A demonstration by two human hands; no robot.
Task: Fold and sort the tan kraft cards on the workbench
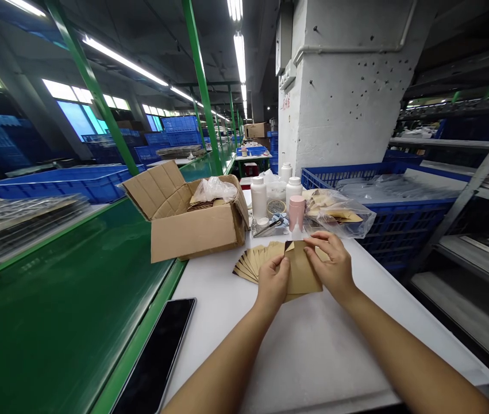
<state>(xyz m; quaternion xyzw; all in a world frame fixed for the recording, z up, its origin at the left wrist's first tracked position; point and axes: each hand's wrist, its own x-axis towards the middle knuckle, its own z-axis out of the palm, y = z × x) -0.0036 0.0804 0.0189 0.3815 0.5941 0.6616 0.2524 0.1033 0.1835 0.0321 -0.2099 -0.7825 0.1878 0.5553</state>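
My left hand (pixel 272 279) pinches the left side of a tan paper-backed sheet (pixel 305 270), close to its upper left corner. That corner looks partly lifted, with a black layer showing at it. On the right side, the fingers of my right hand (pixel 332 265) grip the sheet's upper edge. Part of another tan piece shows below the held sheet. Just left of my hands, several similar tan sheets (pixel 250 261) lie fanned out on the white tabletop (pixel 222 305), with dark edges. Behind the held sheet stands a small white-nozzled bottle (pixel 296 232), its lower part hidden.
An opened cardboard box (pixel 195 233) holds tan pieces and a plastic bag. White bottles (pixel 258 198), a pink bottle (pixel 296 214) and a clear bag (pixel 341 213) stand behind. A phone (pixel 158 353) lies at left by the green conveyor (pixel 76 299). A blue crate (pixel 384 230) stands right.
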